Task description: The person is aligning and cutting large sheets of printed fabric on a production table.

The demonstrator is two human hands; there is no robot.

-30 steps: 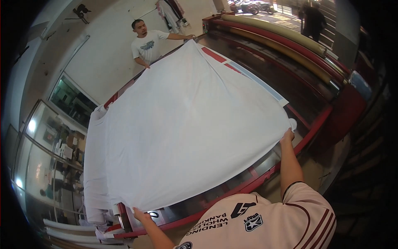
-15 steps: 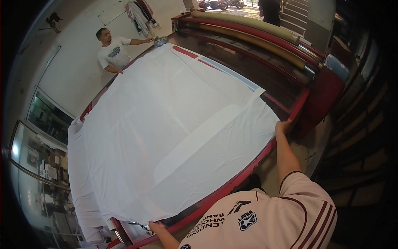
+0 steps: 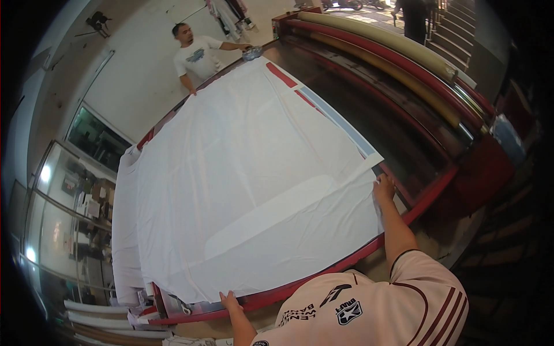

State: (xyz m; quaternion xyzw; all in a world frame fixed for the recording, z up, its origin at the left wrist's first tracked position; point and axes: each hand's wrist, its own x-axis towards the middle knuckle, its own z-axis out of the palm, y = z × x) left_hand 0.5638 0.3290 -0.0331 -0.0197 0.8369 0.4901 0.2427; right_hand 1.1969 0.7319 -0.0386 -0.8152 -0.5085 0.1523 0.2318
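A wide sheet of white fabric (image 3: 265, 167) lies spread over the red-framed machine table, with wrinkles near its right edge. My right hand (image 3: 385, 188) is closed on the fabric's right edge, close to its corner. At the near edge, my left hand (image 3: 229, 300) pinches the fabric's border; its fingertips are partly hidden. Under the fabric, printed paper (image 3: 337, 115) with blue and red strips shows along the far right side. Left of my left hand lie what look like scissors (image 3: 187, 309) on the table's corner.
Long rollers (image 3: 375, 52) span the machine's far side. Across the table a co-worker (image 3: 199, 57) touches the fabric's far edge, one hand by a grey bundle (image 3: 252, 53). A fabric roll (image 3: 127, 230) hangs at the left end. The red table frame (image 3: 323, 275) runs before me.
My right hand has shifted left and slightly down along the fabric's edge. My left hand has moved a little right and up. The whole view has turned slightly.
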